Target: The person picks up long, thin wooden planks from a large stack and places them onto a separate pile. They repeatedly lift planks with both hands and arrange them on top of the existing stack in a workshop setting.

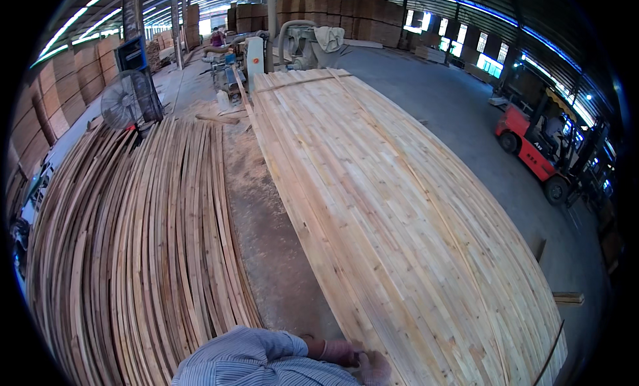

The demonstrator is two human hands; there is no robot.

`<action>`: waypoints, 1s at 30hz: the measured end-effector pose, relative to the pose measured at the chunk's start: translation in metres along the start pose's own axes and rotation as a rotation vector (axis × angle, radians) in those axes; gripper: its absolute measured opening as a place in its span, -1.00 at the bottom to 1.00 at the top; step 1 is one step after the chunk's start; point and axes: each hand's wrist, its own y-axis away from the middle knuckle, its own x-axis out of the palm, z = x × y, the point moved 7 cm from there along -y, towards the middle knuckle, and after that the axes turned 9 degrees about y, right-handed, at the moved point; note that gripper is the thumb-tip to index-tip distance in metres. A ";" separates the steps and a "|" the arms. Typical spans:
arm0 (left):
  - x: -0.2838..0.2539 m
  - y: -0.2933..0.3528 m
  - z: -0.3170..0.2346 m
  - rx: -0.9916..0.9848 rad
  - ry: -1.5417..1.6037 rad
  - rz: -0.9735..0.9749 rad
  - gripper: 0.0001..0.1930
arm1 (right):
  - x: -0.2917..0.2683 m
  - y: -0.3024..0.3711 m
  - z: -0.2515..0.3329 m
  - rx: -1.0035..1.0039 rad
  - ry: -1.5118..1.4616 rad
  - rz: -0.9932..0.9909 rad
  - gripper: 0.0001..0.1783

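Note:
My left hand (341,353), in a pale pinkish glove, comes out of a blue-and-white striped sleeve (243,351) at the lower edge. Close against it is my right hand (375,370), also gloved and partly cut off by the frame's edge. Both are at the near left edge of a broad layer of pale, planed wooden strips (386,206), laid side by side. The fingers are too small and overlapped to make out, and I see no separate object between the hands.
Rough, darker wooden strips (153,239) lie in a long stack on my left. Sawdust (249,166) covers the floor between the stacks. Ahead are a standing fan (125,101) and a woodworking machine (255,56). A red forklift (529,143) stands at the right.

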 end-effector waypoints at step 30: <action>-0.036 0.063 -0.265 1.277 -0.980 -1.078 -0.26 | 0.013 0.117 -0.150 0.502 -0.263 -0.478 -0.48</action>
